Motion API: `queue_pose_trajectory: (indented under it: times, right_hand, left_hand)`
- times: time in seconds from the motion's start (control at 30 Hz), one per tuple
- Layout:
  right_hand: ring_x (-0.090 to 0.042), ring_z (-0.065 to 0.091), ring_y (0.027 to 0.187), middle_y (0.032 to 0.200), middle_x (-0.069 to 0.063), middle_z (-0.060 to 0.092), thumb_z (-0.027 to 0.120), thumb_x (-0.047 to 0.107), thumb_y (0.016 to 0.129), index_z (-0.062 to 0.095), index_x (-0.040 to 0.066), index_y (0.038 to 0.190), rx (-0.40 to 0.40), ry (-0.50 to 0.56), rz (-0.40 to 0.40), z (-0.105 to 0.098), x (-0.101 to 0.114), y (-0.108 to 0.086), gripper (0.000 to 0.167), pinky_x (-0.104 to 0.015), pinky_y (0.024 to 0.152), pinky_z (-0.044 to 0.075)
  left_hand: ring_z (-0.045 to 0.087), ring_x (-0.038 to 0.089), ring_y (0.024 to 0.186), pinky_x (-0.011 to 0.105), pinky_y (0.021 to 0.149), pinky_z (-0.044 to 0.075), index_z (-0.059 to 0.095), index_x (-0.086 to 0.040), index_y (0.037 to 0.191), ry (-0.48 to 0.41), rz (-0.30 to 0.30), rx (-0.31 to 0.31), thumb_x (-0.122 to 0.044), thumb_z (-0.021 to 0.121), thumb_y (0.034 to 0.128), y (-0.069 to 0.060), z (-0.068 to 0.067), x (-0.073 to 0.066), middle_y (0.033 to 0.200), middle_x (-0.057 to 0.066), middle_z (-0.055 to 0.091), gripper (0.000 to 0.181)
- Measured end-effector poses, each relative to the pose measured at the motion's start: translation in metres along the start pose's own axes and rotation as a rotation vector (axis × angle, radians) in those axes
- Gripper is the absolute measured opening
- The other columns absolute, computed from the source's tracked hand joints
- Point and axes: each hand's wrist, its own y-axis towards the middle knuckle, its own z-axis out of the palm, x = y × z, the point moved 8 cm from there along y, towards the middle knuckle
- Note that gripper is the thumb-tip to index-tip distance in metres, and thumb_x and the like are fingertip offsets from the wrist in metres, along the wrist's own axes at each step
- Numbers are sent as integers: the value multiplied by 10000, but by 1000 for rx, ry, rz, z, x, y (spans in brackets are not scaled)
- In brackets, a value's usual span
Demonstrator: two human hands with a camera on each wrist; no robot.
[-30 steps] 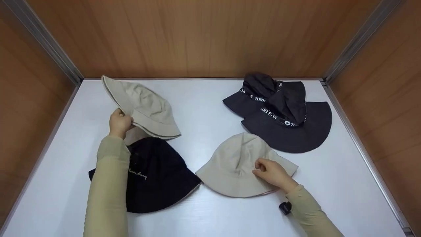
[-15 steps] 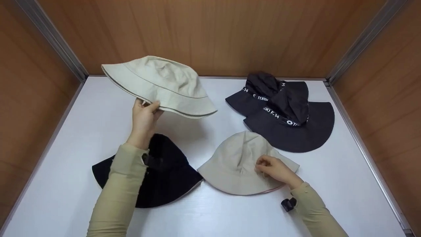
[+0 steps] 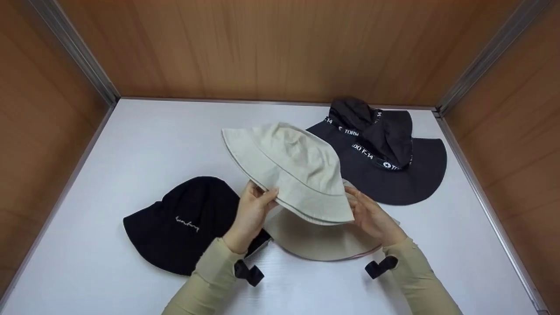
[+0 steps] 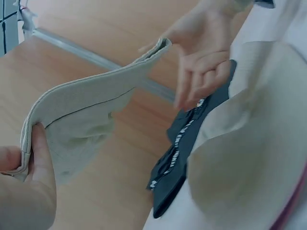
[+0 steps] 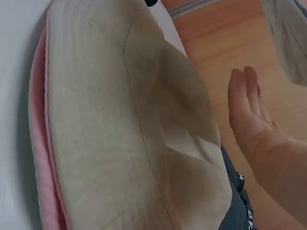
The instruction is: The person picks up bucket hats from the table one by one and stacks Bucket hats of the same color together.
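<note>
- One blk hat (image 3: pixel 175 227) lies on desk (image 3: pixel 144 144), L side.
- L hand (image 3: pixel 249 213) pinches raised cream hat (image 3: pixel 293 175) by brim.
- Beige hat (image 3: pixel 313 239) w/ pink edging on desk, partly hidden below cream hat.
- R hand (image 3: pixel 375 220) ungripping, fingers (image 5: pixel 236 91) extended, just beside cream hat.
- Dark headwear (image 3: pixel 398 188) w/ white lettering, back R.

Tabletop (image 3: pixel 306 291) brt, soft shadows; wrist pics blurrier.

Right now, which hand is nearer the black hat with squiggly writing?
Left. The left hand is over the edge of the black hat; the right hand is farther, beside the raised hat.
</note>
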Motion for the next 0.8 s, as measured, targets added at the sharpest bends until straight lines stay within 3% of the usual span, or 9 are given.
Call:
queue_pose_trajectory:
  times: [0.07, 0.17, 0.27, 0.37, 0.43, 0.57, 0.67, 0.73, 0.8]
  right_hand:
    - [-91, 601, 1020, 1145, 48, 618, 342, 196, 1033, 238, 58, 1385, -21, -36, 21, 4, -3, 2, 392, -245, 876, 492]
    - [-71, 611, 960, 1101, 57, 611, 479, 68, 968, 144, -12, 1455, -117, -168, 41, 5, -5, 4, 597, -217, 849, 495]
    - [-65, 613, 952, 1201, 8, 561, 542, -24, 904, 47, -26, 1489, -247, -290, 31, 4, -1, 4, 767, -202, 860, 486]
    - [-64, 608, 962, 1328, -139, 473, 558, -68, 875, 60, 8, 1502, -346, -360, 10, 5, 6, 0, 804, -197, 866, 481]
    - [-54, 593, 998, 1408, -215, 388, 564, -74, 870, 73, 12, 1503, -371, -382, 2, 9, 11, -3, 805, -197, 878, 477]
    - [-42, 568, 1061, 1448, -242, 339, 576, -84, 856, 104, -5, 1496, -367, -430, -46, 21, 27, -10, 800, -200, 895, 477]
    - [-51, 574, 1068, 1356, -102, 489, 595, -83, 844, 163, -63, 1464, -307, -488, -136, 33, 46, -17, 756, -206, 879, 492]
    - [-65, 591, 1048, 1253, 1, 568, 601, -81, 845, 204, -115, 1425, -246, -528, -199, 41, 58, -22, 703, -214, 851, 509]
    - [-68, 602, 1029, 1165, 98, 608, 600, -86, 847, 242, -132, 1400, -173, -569, -252, 49, 67, -27, 659, -212, 829, 517]
  left_hand:
    - [614, 95, 864, 251, 797, 533, 394, 69, 1205, 24, -17, 23, 89, 490, 902, -3, 3, 13, 1002, 31, 560, 318]
    - [609, 87, 878, 235, 804, 522, 401, 73, 1183, 44, -47, 40, 81, 496, 906, -5, 3, 29, 992, 30, 557, 293]
    - [603, 90, 892, 229, 807, 517, 400, 82, 1181, 62, -61, 36, 78, 506, 902, -5, -1, 39, 998, 36, 556, 298]
    - [608, 93, 898, 231, 813, 517, 402, 90, 1195, 75, -88, 25, 69, 527, 893, -6, -9, 44, 1011, 42, 568, 327]
    - [616, 95, 894, 234, 812, 521, 385, 87, 1237, 90, -111, 23, 57, 539, 890, -8, -16, 45, 1023, 48, 575, 381]
    - [608, 108, 892, 214, 820, 511, 319, 74, 1264, 101, -145, -30, 27, 529, 894, -8, -36, 39, 1062, 99, 526, 428]
    - [551, 174, 1011, 227, 904, 457, 269, 61, 1296, 180, -137, -84, -20, 517, 902, -6, -49, 27, 1184, 184, 437, 473]
    - [487, 267, 1142, 304, 1003, 398, 252, 48, 1329, 268, -115, -73, -54, 527, 903, -4, -52, 15, 1278, 230, 367, 517]
    - [401, 328, 1253, 382, 1066, 338, 283, 32, 1326, 364, -95, -15, -72, 551, 901, 1, -49, 4, 1348, 244, 334, 513]
